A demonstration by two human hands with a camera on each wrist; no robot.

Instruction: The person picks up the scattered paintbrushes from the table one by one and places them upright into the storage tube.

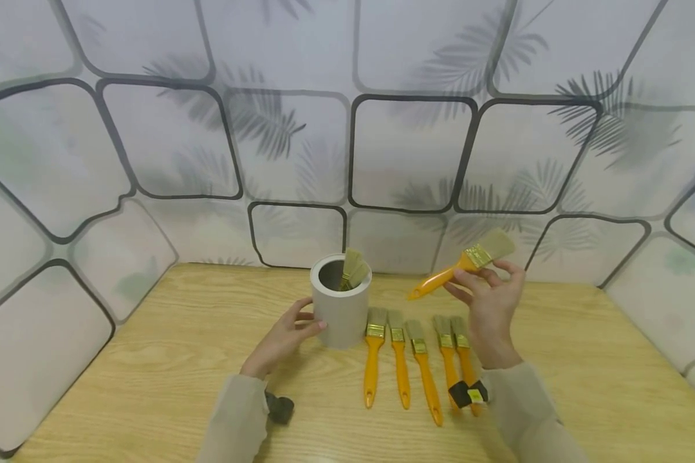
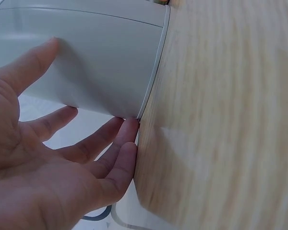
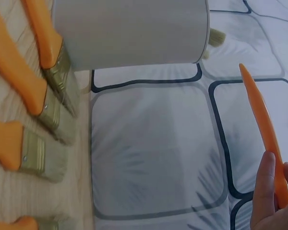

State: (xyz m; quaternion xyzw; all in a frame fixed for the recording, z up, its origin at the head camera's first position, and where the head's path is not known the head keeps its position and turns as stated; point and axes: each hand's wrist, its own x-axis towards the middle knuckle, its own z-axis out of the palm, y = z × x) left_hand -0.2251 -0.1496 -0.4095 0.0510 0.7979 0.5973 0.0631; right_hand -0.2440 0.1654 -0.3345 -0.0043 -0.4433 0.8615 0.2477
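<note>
A white cylindrical container (image 1: 340, 321) stands upright near the back of the table, with paintbrush bristles (image 1: 353, 269) sticking out of its top. My left hand (image 1: 286, 337) rests against its left side; in the left wrist view the spread fingers and thumb touch the wall near its base. My right hand (image 1: 492, 308) pinches a paintbrush (image 1: 466, 262) up in the air, right of the container. The brush is tilted, its bristles pointing up and right, the tip of its orange handle (image 3: 261, 115) toward the container.
Several orange-handled paintbrushes (image 1: 401, 366) lie in a row on the wooden table (image 1: 179, 360), right of the container, bristles toward the back wall. A patterned wall covering (image 1: 405, 154) rises behind the table and along both sides.
</note>
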